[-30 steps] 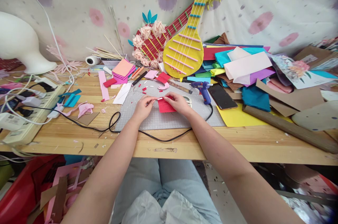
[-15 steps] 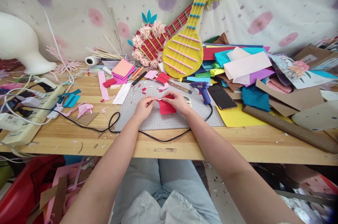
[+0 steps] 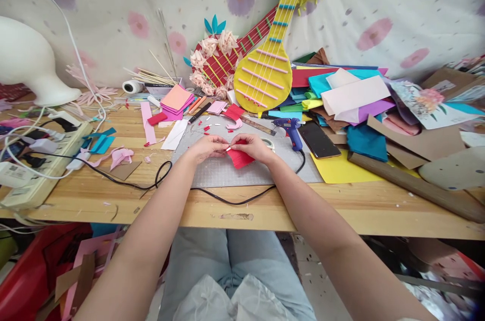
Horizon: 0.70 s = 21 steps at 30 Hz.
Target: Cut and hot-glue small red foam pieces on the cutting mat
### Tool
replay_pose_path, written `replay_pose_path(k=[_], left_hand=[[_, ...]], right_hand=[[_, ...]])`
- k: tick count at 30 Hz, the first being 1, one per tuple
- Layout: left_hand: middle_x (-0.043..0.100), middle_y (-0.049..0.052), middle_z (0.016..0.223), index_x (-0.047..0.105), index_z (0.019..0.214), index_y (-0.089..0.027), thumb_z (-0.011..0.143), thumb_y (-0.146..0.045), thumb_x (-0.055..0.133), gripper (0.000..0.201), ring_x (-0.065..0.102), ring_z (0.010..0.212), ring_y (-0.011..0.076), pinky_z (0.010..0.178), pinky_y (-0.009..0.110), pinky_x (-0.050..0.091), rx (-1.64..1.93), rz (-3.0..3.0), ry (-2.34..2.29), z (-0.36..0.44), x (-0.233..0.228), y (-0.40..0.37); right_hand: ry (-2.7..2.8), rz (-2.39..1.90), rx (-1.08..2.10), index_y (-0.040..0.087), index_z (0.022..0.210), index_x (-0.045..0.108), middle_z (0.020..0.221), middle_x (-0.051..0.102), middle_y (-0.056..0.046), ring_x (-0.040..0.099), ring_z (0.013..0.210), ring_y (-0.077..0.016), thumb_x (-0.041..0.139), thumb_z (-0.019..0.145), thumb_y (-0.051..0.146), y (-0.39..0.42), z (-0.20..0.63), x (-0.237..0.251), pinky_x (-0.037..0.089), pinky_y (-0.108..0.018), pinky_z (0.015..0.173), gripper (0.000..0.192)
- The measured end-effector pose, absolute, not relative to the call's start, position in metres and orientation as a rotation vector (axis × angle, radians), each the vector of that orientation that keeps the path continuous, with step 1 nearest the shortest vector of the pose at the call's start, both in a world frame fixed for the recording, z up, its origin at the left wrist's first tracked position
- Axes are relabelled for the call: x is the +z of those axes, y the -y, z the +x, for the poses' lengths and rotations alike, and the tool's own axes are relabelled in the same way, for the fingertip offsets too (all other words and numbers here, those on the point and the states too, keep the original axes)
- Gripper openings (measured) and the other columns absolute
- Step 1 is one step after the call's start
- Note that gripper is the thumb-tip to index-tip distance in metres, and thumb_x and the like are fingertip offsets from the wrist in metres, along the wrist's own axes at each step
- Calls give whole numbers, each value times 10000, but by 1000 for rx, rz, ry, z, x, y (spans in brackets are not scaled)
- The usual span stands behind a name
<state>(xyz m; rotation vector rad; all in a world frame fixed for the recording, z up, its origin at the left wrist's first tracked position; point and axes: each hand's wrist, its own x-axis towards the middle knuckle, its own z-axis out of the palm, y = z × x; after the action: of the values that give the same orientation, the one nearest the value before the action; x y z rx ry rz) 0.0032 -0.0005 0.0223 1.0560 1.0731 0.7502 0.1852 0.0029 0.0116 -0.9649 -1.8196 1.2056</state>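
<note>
Two hands meet over the red paper piece (image 3: 239,158), which I see lying on the grey cutting mat (image 3: 227,172). My right hand (image 3: 253,147) pinches its upper edge; my left hand (image 3: 206,148) pinches a small white strip (image 3: 228,148) against it. Just right sit the blue glue gun (image 3: 288,126) and a black phone (image 3: 318,139).

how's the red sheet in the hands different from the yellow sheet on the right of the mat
The red sheet is small and pinched at its top edge by the left hand and right hand; the yellow sheet is larger and untouched. The red one sits on the grey cutting mat; the yellow one lies on the wooden table, partly under a phone. Both look like flat craft sheets.
</note>
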Motion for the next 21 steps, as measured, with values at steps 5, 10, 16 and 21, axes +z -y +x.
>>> replay_pose_path(k=[5,10,16,21], left_hand=[[645,40,677,617,729,-125,552,-129,762,229,621,621,118,647,288,529,659,980,-1058,2,29,1],[655,47,669,624,703,-122,548,-119,763,208,631,611,126,638,282,535,618,984,-1100,0,28,0],[679,76,701,652,715,-108,523,-171,781,240,645,641,152,625,282,536,510,1077,-1075,0,33,-3],[665,46,637,630,711,-119,501,-180,783,267,627,580,134,607,274,523,601,1166,-1094,2,36,1]], right_hand=[[1831,-943,1243,173,705,613,736,618,1,537,705,-123,626,661,338,-2,186,13,409,-276,716,172],[1864,-957,1223,166,702,614,711,608,7,527,680,-115,625,660,312,-1,184,14,404,-267,698,153],[1876,-943,1208,165,688,616,716,614,4,534,695,-121,635,653,310,0,184,15,408,-277,717,150],[1813,-913,1241,182,769,614,777,624,-1,559,769,-141,659,640,310,-1,185,13,427,-306,771,187]])
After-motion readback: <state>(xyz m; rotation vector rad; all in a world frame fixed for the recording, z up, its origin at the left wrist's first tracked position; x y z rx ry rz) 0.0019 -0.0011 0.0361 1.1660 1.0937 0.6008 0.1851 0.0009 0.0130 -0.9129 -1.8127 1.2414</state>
